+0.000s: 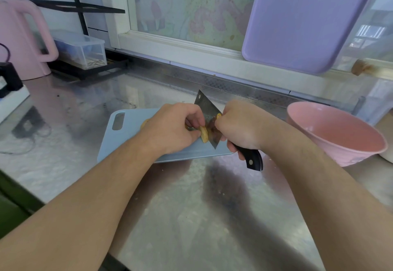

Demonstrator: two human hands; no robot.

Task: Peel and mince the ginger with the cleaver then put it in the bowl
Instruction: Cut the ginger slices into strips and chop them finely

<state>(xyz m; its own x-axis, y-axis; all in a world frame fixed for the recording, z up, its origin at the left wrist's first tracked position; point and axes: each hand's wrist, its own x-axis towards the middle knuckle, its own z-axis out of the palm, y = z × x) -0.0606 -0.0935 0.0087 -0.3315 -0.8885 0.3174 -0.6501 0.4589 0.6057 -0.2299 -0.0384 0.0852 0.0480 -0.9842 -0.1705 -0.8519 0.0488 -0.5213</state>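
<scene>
The surface (191,207) is shiny steel and reflects soft daylight. Behind it is a white window frame (180,45) with patterned glass (191,9). A purple board (302,21) leans on the window. At far left stand a black rack (80,9) and a pink jug (23,36).

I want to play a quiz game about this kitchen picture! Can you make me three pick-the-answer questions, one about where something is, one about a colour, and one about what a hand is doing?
1. Where is the bowl?
A. to the right of the cutting board
B. on the cutting board
C. on the window sill

2. What colour is the bowl?
A. green
B. pink
C. black

3. What is the right hand doing?
A. lying flat on the counter
B. gripping the cleaver
C. lifting the bowl

Answers: 1 A, it stands on the steel counter beside the board. 2 B, it is pink inside and out. 3 B, its fingers curl round the black handle while the left hand holds the ginger.
</scene>
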